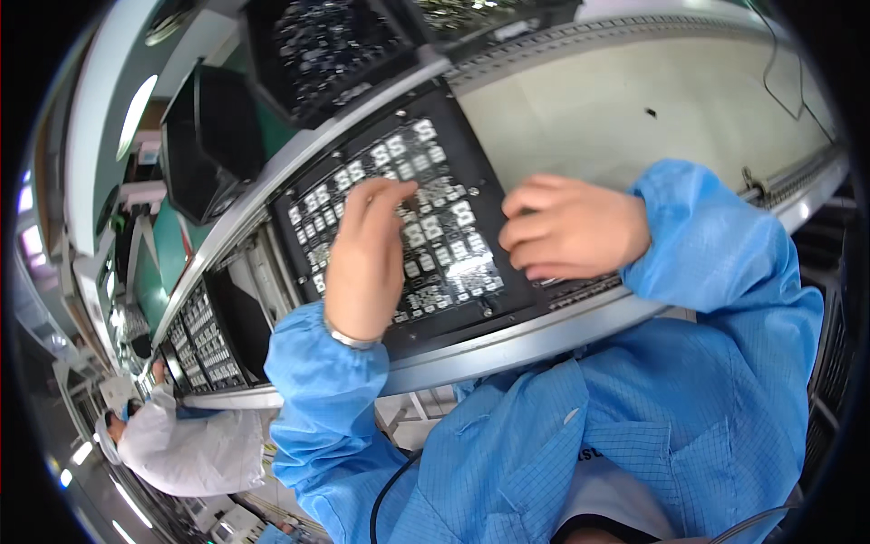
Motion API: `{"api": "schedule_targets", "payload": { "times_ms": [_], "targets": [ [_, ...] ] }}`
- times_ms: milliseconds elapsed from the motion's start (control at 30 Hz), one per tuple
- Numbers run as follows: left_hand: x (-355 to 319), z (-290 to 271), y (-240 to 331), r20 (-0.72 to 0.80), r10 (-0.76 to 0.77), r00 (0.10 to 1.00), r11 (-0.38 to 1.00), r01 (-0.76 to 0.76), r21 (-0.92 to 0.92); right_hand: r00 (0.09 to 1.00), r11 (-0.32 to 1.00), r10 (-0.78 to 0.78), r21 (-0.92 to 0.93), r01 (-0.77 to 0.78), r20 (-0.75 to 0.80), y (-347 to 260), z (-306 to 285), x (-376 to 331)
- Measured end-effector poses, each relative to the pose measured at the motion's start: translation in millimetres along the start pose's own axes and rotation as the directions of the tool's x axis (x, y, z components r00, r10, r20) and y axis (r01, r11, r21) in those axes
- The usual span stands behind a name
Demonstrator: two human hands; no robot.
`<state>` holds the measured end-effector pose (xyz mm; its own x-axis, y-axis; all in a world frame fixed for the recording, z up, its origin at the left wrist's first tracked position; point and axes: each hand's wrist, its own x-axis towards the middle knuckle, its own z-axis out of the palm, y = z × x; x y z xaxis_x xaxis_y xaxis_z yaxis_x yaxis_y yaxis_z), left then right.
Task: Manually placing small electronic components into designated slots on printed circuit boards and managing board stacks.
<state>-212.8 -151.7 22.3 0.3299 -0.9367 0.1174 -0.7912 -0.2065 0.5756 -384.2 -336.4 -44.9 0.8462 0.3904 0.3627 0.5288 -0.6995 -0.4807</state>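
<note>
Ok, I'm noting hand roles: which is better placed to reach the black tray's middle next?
Probably the left hand: it is over the black tray, near the pale parts in its middle. The right hand is at the tray's right edge, mostly off it.

Open belt past the right fingers, rails on both sides

Beyond the right hand [571,228]'s fingers, away from the body, the pale belt [580,127] offers a broad passage, with one small dark bit [651,112] on it. Between the two hands' fingers, a gap opens above the black tray [467,159] and its pale pieces [426,263]. Outward from the left hand [367,258]'s fingertips, the far rail [353,116] crosses the path, a black bin [258,59] behind it. Bodyward of both hands' fingers, the near rail [535,343] stands in the way.
</note>
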Motion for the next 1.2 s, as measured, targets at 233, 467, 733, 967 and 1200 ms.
{"api": "schedule_targets", "payload": {
  "times_ms": [233,467,733,967,1200],
  "targets": [
    [30,-127,-116,-0.552,0.010,0.834,0.919,0.209,0.333,0.992,0.988,0.093,-0.132,-0.080,0.090,-19,-2,12],
    [59,-220,-320,-0.479,-0.080,0.874,0.866,0.299,0.401,0.971,0.963,0.232,-0.157,-0.220,0.060,-29,-7,31],
    [88,-255,-388,-0.475,-0.417,0.775,0.683,0.612,0.399,0.758,0.742,0.591,-0.184,-0.645,-0.274,-38,33,25],
    [78,-266,-419,-0.441,-0.456,0.773,0.660,0.626,0.416,0.639,0.677,0.629,-0.091,-0.730,-0.444,-41,50,28],
    [79,-270,-421,-0.404,-0.495,0.769,0.666,0.635,0.393,0.646,0.708,0.583,-0.082,-0.701,-0.493,-39,53,29]
  ]
}}
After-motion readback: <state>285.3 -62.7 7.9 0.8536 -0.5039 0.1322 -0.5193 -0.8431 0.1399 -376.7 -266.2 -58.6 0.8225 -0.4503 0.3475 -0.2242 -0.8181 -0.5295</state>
